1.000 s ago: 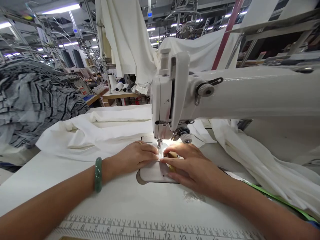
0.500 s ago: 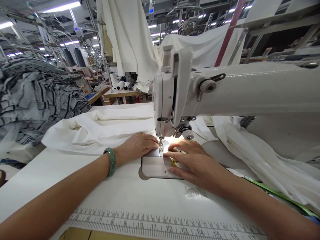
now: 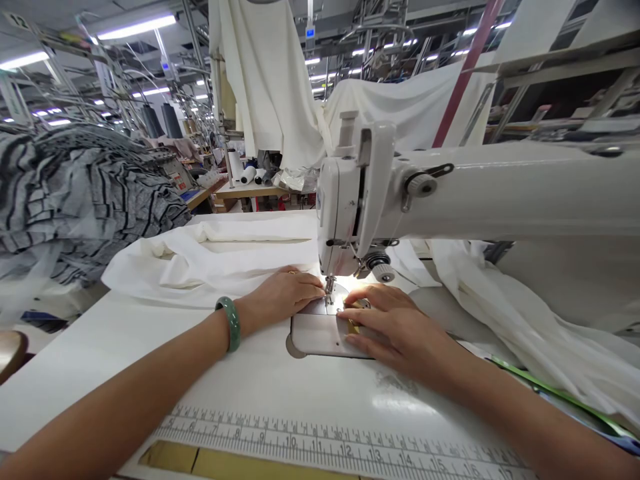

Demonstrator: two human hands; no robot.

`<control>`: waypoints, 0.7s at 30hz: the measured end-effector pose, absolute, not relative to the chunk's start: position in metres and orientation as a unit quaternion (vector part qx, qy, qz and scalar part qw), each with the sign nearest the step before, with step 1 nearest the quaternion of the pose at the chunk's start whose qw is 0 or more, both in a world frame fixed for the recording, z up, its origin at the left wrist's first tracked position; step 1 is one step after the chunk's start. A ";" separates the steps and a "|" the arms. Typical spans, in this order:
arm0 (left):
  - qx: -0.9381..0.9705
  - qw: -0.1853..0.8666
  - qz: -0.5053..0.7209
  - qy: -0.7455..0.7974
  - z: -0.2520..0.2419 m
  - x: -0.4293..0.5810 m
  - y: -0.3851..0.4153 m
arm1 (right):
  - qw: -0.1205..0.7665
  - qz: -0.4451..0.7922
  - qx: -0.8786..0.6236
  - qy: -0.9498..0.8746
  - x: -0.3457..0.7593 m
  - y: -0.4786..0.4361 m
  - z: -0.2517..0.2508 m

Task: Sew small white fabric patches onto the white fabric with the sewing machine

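Observation:
The sewing machine (image 3: 450,190) has its presser foot (image 3: 331,287) lit by a small lamp. My left hand (image 3: 280,292), with a green bangle (image 3: 231,324) on the wrist, is just left of the foot, fingers pressed together and tips close to it. What these fingertips hold, if anything, is hidden. Behind this hand lies white fabric (image 3: 210,263), bunched on the table. To the right of the foot, my right hand (image 3: 395,323) rests over the metal bed plate (image 3: 315,335), its fingers bent and apart. A small brass-coloured part shows beneath those fingers.
A printed ruler (image 3: 300,440) runs along the table's front edge. More white cloth (image 3: 520,320) lies beyond my right forearm. At the left is a heap of grey striped fabric (image 3: 90,200). White cloth (image 3: 270,80) hangs behind the machine, near thread cones (image 3: 247,175) on another table.
The camera's view has shifted slightly, so everything sits a little further right. Both hands keep nearly the same places beside the presser foot.

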State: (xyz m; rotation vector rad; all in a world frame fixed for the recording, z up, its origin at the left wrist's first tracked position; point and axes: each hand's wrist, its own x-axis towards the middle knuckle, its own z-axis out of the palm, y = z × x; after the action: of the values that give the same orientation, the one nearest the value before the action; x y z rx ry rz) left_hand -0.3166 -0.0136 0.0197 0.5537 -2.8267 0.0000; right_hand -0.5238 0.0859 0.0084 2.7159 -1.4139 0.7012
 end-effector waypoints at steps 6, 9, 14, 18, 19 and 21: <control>0.191 0.138 0.047 -0.971 0.018 -0.314 -0.007 | 0.006 0.225 0.864 -0.451 -0.523 0.088 0.011; 0.212 0.135 0.124 -0.960 0.015 -0.315 -0.006 | 0.016 0.237 0.865 -0.442 -0.523 0.089 0.013; 0.233 0.135 0.161 -0.949 0.014 -0.314 -0.002 | 0.069 0.269 0.881 -0.383 -0.521 0.091 0.007; 0.245 0.157 0.154 -0.944 0.021 -0.303 0.023 | 0.066 0.327 0.868 -0.368 -0.503 0.091 -0.005; 0.242 0.176 0.138 -0.944 0.024 -0.297 0.033 | 0.034 0.340 0.864 -0.370 -0.496 0.092 -0.006; 0.223 0.237 0.081 -0.942 0.027 -0.283 0.056 | -0.047 0.350 0.864 -0.359 -0.480 0.095 -0.003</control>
State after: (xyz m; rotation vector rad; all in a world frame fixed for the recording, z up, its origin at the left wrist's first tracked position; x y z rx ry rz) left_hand -0.2829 0.0560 0.0271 0.6127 -2.5830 0.2231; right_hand -0.4796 0.0946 -0.0028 2.7987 -1.1612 1.1325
